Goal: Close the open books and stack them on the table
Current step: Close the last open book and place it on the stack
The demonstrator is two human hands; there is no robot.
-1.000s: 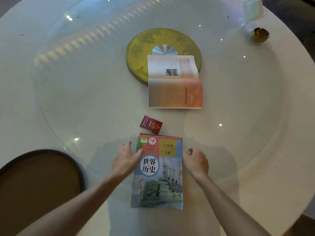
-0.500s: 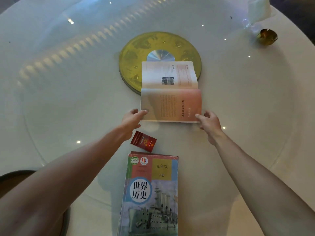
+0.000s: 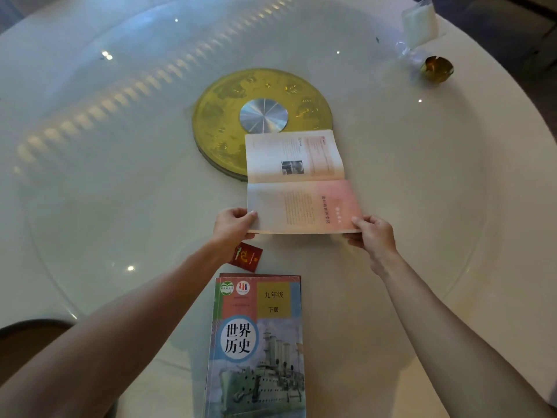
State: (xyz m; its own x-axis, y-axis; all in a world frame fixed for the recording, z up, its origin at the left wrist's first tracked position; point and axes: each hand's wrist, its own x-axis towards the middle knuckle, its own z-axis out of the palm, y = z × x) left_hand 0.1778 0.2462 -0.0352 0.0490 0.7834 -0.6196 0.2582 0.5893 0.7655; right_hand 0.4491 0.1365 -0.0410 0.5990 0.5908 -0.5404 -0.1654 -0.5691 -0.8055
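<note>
An open book (image 3: 297,182) with pinkish pages lies in the middle of the white round table (image 3: 437,191), its spine running left to right. My left hand (image 3: 233,224) grips the near left corner of its lower half, thumb on top. My right hand (image 3: 373,236) grips the near right corner the same way, and the near edge is slightly lifted. A closed book (image 3: 259,348) with a warship on its cover lies near me on top of another closed book, whose red edge shows at the far end.
A small red box (image 3: 248,257) lies between the open book and the stack. A gold disc (image 3: 262,116) with a silver centre sits under the glass turntable. A gold cup (image 3: 437,68) and plastic bag (image 3: 419,19) are far right. A dark round tray (image 3: 27,351) is near left.
Both hands left the closed stack, reached forward to the open book and took hold of its near corners; the near edge now lifts a little.
</note>
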